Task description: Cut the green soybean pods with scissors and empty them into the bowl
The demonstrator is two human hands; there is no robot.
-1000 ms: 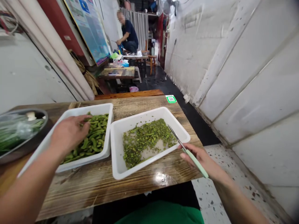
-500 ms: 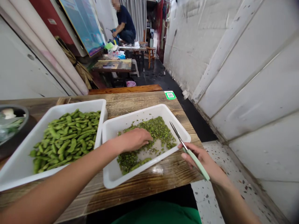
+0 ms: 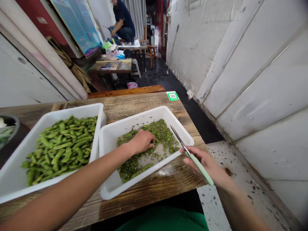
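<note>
My left hand [image 3: 143, 141] reaches into the right white tray [image 3: 154, 167], its fingers curled down among wet, chopped green pod bits [image 3: 166, 132]. Whatever its fingertips hold, if anything, is hidden. A few longer pods [image 3: 143, 169] lie at that tray's near side. In my right hand [image 3: 204, 160], beyond the tray's right edge, is a pair of scissors [image 3: 196, 162] with pale green handles. Their blades look closed and point up and left over the tray. To the left, a second white tray [image 3: 99, 120] holds a heap of whole green edamame pods [image 3: 64, 144].
Both trays stand on a wooden table [image 3: 130, 102]. A dark pot [image 3: 16, 131] sits at its left, and a green QR-code card [image 3: 172, 96] lies at the far right corner. Behind are a bench [image 3: 144, 89], a cluttered low table [image 3: 113, 65] and a crouching person [image 3: 125, 21].
My view has shifted slightly, so the trays appear a little further left. My left hand stays in the chopped bits, turned slightly. My right hand keeps hold of the scissors.
</note>
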